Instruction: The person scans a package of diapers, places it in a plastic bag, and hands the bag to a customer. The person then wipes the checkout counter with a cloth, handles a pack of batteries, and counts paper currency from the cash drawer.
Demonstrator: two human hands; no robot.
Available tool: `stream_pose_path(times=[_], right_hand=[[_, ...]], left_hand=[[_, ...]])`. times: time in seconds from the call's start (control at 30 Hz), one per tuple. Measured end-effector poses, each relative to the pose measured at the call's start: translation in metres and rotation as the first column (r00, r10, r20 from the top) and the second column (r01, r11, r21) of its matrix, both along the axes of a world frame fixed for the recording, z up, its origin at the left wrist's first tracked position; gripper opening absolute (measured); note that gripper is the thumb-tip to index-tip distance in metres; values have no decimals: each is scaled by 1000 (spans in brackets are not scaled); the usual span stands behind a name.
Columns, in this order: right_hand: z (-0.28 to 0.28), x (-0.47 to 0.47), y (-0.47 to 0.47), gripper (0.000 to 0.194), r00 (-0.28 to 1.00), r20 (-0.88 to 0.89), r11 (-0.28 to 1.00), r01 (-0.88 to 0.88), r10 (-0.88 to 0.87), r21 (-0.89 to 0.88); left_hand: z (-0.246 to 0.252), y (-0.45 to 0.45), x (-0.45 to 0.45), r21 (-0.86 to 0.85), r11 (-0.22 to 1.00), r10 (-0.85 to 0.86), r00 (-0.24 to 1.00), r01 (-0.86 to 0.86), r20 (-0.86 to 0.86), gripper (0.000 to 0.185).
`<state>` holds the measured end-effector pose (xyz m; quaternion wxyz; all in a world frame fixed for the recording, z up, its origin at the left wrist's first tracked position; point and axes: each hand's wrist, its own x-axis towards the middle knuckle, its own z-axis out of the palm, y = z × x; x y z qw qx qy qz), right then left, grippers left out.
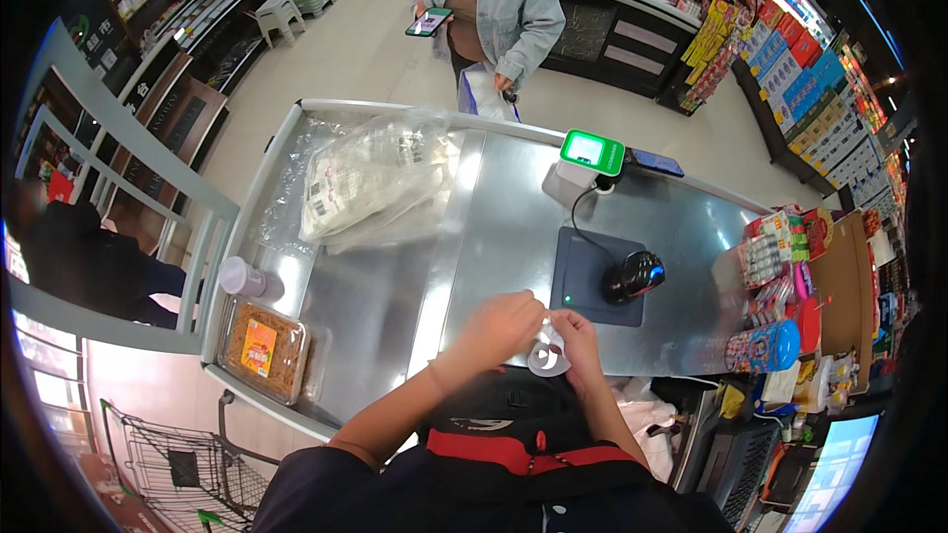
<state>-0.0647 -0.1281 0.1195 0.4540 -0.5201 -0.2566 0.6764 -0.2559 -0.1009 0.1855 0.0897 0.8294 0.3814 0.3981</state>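
Both hands meet over the near edge of the metal counter (500, 237), in front of my body. In my right hand (581, 344) is a small white rounded item (548, 364) with a shiny underside; its exact kind is unclear. My left hand (503, 329) has its fingertips at the item's top and is blurred, so its grip is hidden. Just beyond the hands, a black handheld barcode scanner (635, 276) rests on a dark flat pad (581, 259). A green-and-white payment scanner (592, 154) stands near the far edge, with a phone (658, 162) beside it.
A filled clear plastic bag (378, 181) lies at far left. Nearer are a lidded container (243, 277) and a clear food box (263, 348). Candy jars (763, 346) crowd the right end. A person (489, 7) across the counter holds a phone (429, 22) and a bag (485, 95).
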Motion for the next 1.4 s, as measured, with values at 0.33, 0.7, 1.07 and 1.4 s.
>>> stream_pose_path(times=[0.33, 0.7, 1.07, 1.4], right_hand=[[-38, 60, 21, 21, 992, -42, 972, 109, -120, -210], [-35, 36, -1, 22, 997, 23, 956, 83, -80, -281], [-44, 47, 13, 18, 992, 20, 971, 128, -126, -200], [-40, 25, 5, 16, 998, 23, 975, 68, -65, -214]], left_hand=[[-59, 220, -125, -562, 750, 630, 638, -349, 444, 46], [-181, 337, -221, -700, 371, 765, 628, -610, -141, 43], [-106, 259, -256, -220, 702, 450, 661, -677, -601, 47], [-142, 322, -214, -373, 801, 166, 773, -468, -612, 39]])
